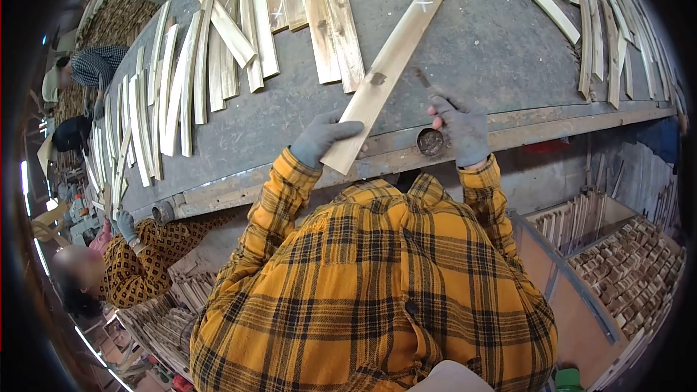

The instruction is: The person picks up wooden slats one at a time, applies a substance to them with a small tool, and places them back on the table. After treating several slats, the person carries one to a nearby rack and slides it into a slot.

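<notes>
My left hand (324, 138), in a grey glove, grips the lower end of a flat wooden slat (399, 47). The slat slants up and away over the table, with a dark brown patch near its middle and a white chalk X at its far end. My right hand (462, 129), gloved with bare fingertips showing, is closed on a small thin knife-like tool (423, 78); its dark tip is blurred and points toward the slat, apart from it. Beside that hand, a round tin (430, 142) with brown contents sits at the table edge.
Rows of wooden slats (196, 76) lie on the grey table (290, 120) to the left, and more slats (602, 36) at the right. A co-worker (138, 261) in patterned clothes is at the left. Stacked wood pieces (632, 276) fill a crate at lower right.
</notes>
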Demonstrator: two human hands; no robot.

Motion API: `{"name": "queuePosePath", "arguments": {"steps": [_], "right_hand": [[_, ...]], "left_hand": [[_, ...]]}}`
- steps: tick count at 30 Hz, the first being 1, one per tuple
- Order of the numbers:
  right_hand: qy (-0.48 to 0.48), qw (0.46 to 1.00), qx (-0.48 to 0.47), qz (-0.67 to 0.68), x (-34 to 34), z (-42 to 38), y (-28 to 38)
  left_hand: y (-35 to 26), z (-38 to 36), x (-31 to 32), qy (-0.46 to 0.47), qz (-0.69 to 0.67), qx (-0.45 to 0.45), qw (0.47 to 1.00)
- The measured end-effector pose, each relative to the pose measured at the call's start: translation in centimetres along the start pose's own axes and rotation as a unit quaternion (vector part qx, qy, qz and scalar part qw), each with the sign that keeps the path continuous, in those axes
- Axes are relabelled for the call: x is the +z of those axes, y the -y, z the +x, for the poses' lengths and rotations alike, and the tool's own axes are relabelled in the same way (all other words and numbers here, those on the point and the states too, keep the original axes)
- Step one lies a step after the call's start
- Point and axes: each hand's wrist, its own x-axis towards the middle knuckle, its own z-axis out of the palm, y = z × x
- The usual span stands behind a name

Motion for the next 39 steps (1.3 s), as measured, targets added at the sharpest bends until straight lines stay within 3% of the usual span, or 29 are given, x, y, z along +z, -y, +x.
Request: {"name": "queuePosePath", "arguments": {"steps": [1, 3, 6, 12, 15, 16, 18, 20, 23, 24, 27, 29, 31, 33, 34, 36, 37, 38, 39], "right_hand": [[-0.015, 1.000, 0.001, 0.003, -0.2, 0.1, 0.3], [-0.047, 0.999, 0.004, 0.009, -1.0, 0.1, 0.7], [-0.057, 0.997, 0.027, -0.040, -0.2, -0.2, 0.4], [0.021, 0.998, 0.050, -0.033, 2.6, -0.7, -1.1], [0.038, 0.999, -0.002, -0.034, 2.9, -0.8, -1.2], [0.024, 0.998, -0.041, -0.050, 2.6, -0.4, -1.3], [-0.003, 0.990, -0.118, -0.080, 0.4, 2.1, -1.3], [-0.023, 0.992, -0.074, -0.102, -0.9, 4.5, -0.7], [0.005, 0.989, -0.003, -0.149, -0.2, 4.9, 0.7], [0.022, 0.986, 0.021, -0.165, -0.2, 5.0, 1.2], [0.136, 0.989, 0.057, -0.027, 2.3, 4.1, -0.6], [0.157, 0.984, 0.072, -0.050, 3.5, 3.9, -1.8], [0.099, 0.993, 0.044, -0.048, 3.6, 3.1, -0.4], [0.045, 0.998, 0.014, -0.052, 2.6, 2.6, 0.7], [0.021, 0.998, -0.004, -0.057, 1.9, 2.5, 1.1], [-0.028, 0.996, -0.024, -0.082, -0.2, 3.6, 0.3], [-0.044, 0.995, -0.038, -0.083, -0.8, 3.3, 1.1], [-0.060, 0.994, -0.052, -0.079, -3.1, 3.2, 2.3], [-0.074, 0.992, -0.064, -0.079, -4.0, 3.0, 3.1]], "left_hand": [[0.0, 0.0, -0.5, -0.030, -0.048, -0.030, 0.998], [0.9, 0.7, -1.3, 0.009, -0.099, -0.044, 0.994], [2.3, 0.7, -0.9, -0.032, -0.108, -0.016, 0.993], [4.0, 1.8, -1.0, 0.129, -0.175, -0.002, 0.976], [4.5, 1.9, -1.5, 0.139, -0.245, 0.005, 0.959], [5.0, 2.2, -2.3, 0.175, -0.272, 0.012, 0.946], [6.2, 3.2, -2.9, 0.292, -0.402, 0.007, 0.868], [6.5, 3.0, -3.4, 0.396, -0.501, 0.007, 0.770], [6.3, 1.9, -3.0, 0.377, -0.569, -0.035, 0.730], [6.0, 1.9, -2.1, 0.375, -0.559, -0.027, 0.739], [6.1, 1.9, -0.2, 0.391, -0.546, 0.003, 0.741], [6.5, 2.6, 1.6, 0.385, -0.530, 0.028, 0.755], [6.8, 4.0, 3.4, 0.382, -0.503, 0.057, 0.774], [5.7, 5.0, 4.9, 0.276, -0.274, 0.134, 0.912], [4.6, 5.5, 6.0, 0.152, -0.078, 0.194, 0.966], [3.2, 7.1, 9.1, -0.045, 0.081, 0.299, 0.950], [2.8, 8.0, 11.1, -0.108, 0.041, 0.350, 0.930], [2.2, 9.6, 13.9, -0.110, 0.035, 0.240, 0.964], [2.5, 10.7, 15.1, -0.108, 0.122, 0.290, 0.943]]}}
